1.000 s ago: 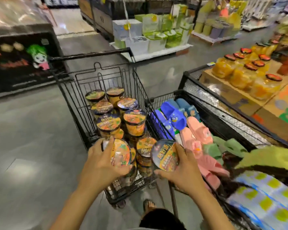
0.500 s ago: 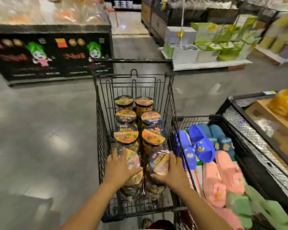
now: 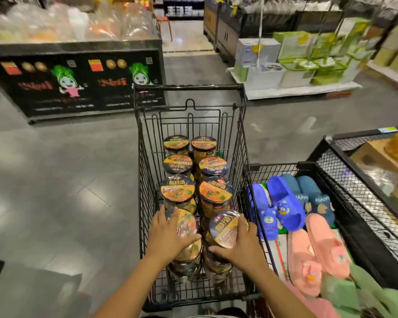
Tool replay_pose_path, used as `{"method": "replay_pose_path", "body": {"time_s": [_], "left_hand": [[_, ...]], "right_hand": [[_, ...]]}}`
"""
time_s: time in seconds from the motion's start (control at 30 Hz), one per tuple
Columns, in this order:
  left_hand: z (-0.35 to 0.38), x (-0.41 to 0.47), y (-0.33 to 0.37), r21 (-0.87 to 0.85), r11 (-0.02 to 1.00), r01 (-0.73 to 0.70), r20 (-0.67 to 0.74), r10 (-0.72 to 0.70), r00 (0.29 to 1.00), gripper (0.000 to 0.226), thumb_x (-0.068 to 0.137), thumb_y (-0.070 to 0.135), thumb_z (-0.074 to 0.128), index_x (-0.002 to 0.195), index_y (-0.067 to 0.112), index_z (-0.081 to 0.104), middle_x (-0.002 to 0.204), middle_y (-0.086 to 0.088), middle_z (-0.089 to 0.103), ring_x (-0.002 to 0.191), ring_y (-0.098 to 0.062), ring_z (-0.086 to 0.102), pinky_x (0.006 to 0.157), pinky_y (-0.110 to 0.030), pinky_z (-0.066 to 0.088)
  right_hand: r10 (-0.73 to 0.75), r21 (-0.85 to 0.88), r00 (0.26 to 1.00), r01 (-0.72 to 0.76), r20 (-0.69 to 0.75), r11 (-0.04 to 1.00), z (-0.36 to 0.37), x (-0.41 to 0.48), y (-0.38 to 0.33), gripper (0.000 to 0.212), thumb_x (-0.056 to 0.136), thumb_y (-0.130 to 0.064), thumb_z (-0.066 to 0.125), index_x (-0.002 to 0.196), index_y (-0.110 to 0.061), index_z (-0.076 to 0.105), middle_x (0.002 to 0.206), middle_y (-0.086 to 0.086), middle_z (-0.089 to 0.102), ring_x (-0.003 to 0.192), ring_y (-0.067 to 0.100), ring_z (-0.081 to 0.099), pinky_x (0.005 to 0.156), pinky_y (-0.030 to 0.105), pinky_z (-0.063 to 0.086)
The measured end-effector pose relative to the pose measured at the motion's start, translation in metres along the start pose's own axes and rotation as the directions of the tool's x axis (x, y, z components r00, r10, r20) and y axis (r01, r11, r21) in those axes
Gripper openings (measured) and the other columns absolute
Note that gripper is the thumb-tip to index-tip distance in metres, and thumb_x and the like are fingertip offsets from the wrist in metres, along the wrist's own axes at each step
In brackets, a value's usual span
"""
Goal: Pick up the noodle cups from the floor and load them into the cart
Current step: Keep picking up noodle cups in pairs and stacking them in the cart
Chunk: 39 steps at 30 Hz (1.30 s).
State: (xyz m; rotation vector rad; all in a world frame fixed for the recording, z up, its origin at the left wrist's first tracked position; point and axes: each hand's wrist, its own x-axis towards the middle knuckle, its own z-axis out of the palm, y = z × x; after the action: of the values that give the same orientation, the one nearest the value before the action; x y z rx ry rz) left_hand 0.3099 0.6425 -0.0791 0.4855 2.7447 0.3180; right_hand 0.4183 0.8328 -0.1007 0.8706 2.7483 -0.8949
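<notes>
I see round noodle cups [image 3: 178, 188] with dark-rimmed orange lids standing in two rows inside the black wire cart [image 3: 189, 87]. My left hand [image 3: 168, 235] grips one tilted cup [image 3: 186, 227] at the near end; my right hand [image 3: 241, 239] clasps another [image 3: 224, 227] beside it. A slipper bin [image 3: 308, 167] sits just right of the cart; grey floor [image 3: 55, 180] lies open on the left.

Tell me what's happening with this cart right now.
A person is loading noodle cups into a black wire cart. The left hand and the right hand each grip a tilted cup inside the basket, at its near end. Six more cups stand in two rows behind them.
</notes>
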Motion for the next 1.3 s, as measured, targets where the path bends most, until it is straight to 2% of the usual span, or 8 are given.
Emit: {"method": "replay_pose_path", "body": {"time_s": [0.4, 0.53, 0.67, 0.73, 0.87, 0.97, 1.13, 1.3], "left_hand": [[0.002, -0.025, -0.045, -0.052, 0.971, -0.234, -0.048, 0.232, 0.972, 0.101, 0.076, 0.088, 0.025, 0.154, 0.031, -0.006, 0.159, -0.008, -0.02, 0.147, -0.027, -0.013, 0.118, -0.04, 0.001], [-0.001, -0.045, -0.068, 0.014, 0.938, -0.347, -0.072, 0.347, 0.935, 0.1, 0.073, 0.087, 0.016, 0.152, 0.032, -0.01, 0.157, -0.008, -0.026, 0.147, -0.029, -0.014, 0.117, -0.038, 0.003], [0.007, -0.07, -0.093, 0.092, 0.874, -0.476, -0.065, 0.482, 0.873, 0.093, 0.076, 0.08, 0.034, 0.146, 0.019, 0.038, 0.153, -0.024, 0.028, 0.138, -0.041, 0.028, 0.101, -0.052, 0.041], [0.017, -0.084, -0.107, 0.089, 0.843, -0.531, -0.054, 0.536, 0.842, 0.09, 0.076, 0.078, 0.036, 0.141, 0.017, 0.047, 0.149, -0.023, 0.036, 0.134, -0.04, 0.03, 0.096, -0.054, 0.045], [0.03, -0.128, -0.132, 0.085, 0.803, -0.591, 0.153, 0.575, 0.804, 0.104, 0.073, 0.088, 0.004, 0.153, 0.024, 0.021, 0.161, -0.014, 0.006, 0.147, -0.037, 0.006, 0.115, -0.049, 0.023], [0.036, -0.157, -0.142, 0.199, 0.743, -0.64, 0.322, 0.567, 0.758, 0.096, 0.08, 0.083, 0.018, 0.154, 0.027, -0.005, 0.16, -0.01, -0.015, 0.147, -0.033, -0.012, 0.121, -0.043, 0.008], [0.052, -0.191, -0.163, 0.293, 0.559, -0.775, 0.487, 0.61, 0.625, 0.099, 0.08, 0.083, 0.028, 0.154, 0.026, -0.004, 0.16, -0.014, -0.014, 0.146, -0.038, -0.016, 0.12, -0.048, 0.001], [0.074, -0.226, -0.175, 0.302, 0.439, -0.846, 0.619, 0.585, 0.524, 0.099, 0.08, 0.083, 0.03, 0.155, 0.026, -0.002, 0.159, -0.017, -0.015, 0.145, -0.041, -0.015, 0.119, -0.05, 0.0]], "right_hand": [[0.319, 0.059, 0.906, -0.315, -0.278, 0.947, 0.035, -0.071, -0.02, 0.143, 0.044, -0.096, 0.046, 0.153, -0.012, 0.008, 0.139, 0.022, 0.037, 0.129, 0.037, 0.041, 0.099, 0.041, 0.044], [0.422, 0.056, 0.859, -0.425, -0.291, 0.903, 0.072, -0.111, -0.032, 0.154, 0.037, -0.106, 0.017, 0.151, -0.003, 0.018, 0.139, 0.027, 0.04, 0.129, 0.04, 0.039, 0.104, 0.044, 0.038], [0.521, -0.001, 0.808, -0.542, -0.275, 0.841, 0.106, -0.166, -0.046, 0.155, 0.034, -0.106, 0.005, 0.151, -0.005, 0.021, 0.138, 0.023, 0.045, 0.124, 0.038, 0.046, 0.099, 0.042, 0.043], [0.58, -0.01, 0.784, -0.596, -0.221, 0.803, 0.124, -0.194, -0.049, 0.156, 0.031, -0.106, 0.002, 0.152, -0.009, 0.016, 0.141, 0.018, 0.042, 0.128, 0.034, 0.043, 0.102, 0.039, 0.041], [0.684, 0.0, 0.716, -0.691, -0.138, 0.723, 0.159, -0.259, -0.06, 0.139, 0.045, -0.103, 0.016, 0.153, -0.016, 0.013, 0.139, 0.009, 0.041, 0.126, 0.028, 0.044, 0.102, 0.035, 0.041], [0.769, 0.001, 0.631, -0.773, -0.099, 0.635, 0.179, -0.309, -0.069, 0.121, 0.059, -0.095, 0.037, 0.152, -0.02, 0.016, 0.142, 0.008, 0.038, 0.129, 0.027, 0.041, 0.104, 0.034, 0.038], [0.859, -0.004, 0.505, -0.862, -0.079, 0.506, 0.218, -0.378, -0.07, 0.149, 0.028, -0.102, -0.008, 0.153, -0.023, 0.009, 0.152, 0.01, 0.028, 0.138, 0.03, 0.031, 0.11, 0.036, 0.029], [0.928, 0.073, 0.373, -0.926, 0.014, 0.371, 0.261, -0.449, -0.078, 0.15, 0.026, -0.099, -0.009, 0.152, -0.022, 0.012, 0.15, 0.011, 0.03, 0.137, 0.029, 0.032, 0.109, 0.035, 0.031]]}}
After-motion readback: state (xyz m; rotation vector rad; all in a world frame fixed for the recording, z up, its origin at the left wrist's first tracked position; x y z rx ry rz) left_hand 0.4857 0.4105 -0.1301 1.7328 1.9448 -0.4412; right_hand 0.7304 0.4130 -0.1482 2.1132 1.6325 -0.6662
